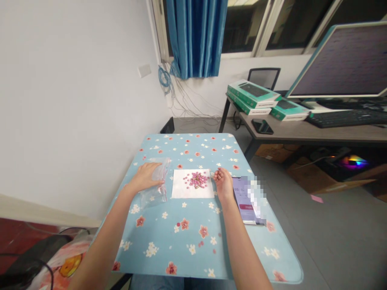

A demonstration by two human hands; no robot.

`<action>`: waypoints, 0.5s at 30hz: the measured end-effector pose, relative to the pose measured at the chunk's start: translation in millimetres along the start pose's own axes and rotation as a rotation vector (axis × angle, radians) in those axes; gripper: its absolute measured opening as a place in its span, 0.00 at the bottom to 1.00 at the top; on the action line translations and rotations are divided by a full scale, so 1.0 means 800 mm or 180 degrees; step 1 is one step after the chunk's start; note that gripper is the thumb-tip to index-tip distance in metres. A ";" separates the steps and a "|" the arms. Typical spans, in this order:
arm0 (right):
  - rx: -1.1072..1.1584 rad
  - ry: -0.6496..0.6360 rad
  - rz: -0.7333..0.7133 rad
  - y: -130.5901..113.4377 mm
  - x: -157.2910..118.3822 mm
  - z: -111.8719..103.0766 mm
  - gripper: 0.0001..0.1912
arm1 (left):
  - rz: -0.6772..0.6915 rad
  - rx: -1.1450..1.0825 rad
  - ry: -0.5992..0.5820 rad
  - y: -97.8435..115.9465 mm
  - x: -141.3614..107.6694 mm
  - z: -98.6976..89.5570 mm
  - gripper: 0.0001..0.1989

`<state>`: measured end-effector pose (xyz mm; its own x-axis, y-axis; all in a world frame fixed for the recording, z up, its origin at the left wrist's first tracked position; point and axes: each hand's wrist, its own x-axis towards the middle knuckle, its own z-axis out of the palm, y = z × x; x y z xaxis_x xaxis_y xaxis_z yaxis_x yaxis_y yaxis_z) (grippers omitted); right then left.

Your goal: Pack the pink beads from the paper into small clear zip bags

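Note:
A pile of small pink pills point(198, 180), with a few darker capsules among them, lies on a white sheet of paper point(179, 189) in the middle of the table. Left of the paper, my left hand point(145, 176) rests on clear zip bags point(154, 196), thumb and fingers spread apart over the plastic. My right hand point(223, 183) is just beyond the paper's right edge, palm turned up and fingers curled in. Whatever those fingers hold, if anything, is too small to make out. Close by on its right lies a phone point(242, 197) with a lit screen, partly blurred.
The small table has a blue flowered cover point(169, 241). A few loose pink-red dots point(201, 244) show near its front. At the right, a desk holds green keyboard boxes point(252, 94), a black phone point(262, 126), a keyboard point(347, 119) and a monitor point(338, 60). A wall borders the left side.

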<state>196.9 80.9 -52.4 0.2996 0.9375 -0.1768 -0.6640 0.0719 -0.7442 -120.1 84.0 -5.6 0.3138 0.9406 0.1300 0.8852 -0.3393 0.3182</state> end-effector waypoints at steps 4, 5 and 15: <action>-0.0012 -0.0018 0.0006 0.002 0.001 -0.002 0.10 | 0.0025 0.0017 -0.0112 -0.002 0.006 0.001 0.35; -0.0012 -0.0011 0.0009 0.002 0.002 -0.002 0.09 | 0.0047 0.0012 -0.0110 -0.002 0.007 0.000 0.35; -0.0024 0.0025 0.0016 0.001 0.001 -0.001 0.08 | 0.0082 -0.0122 0.0445 0.042 -0.008 -0.023 0.36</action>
<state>197.6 81.5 -53.6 0.3018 0.9351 -0.1856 -0.6604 0.0646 -0.7482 -98.9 66.0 21.7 0.2830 0.9211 0.2673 0.8628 -0.3662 0.3484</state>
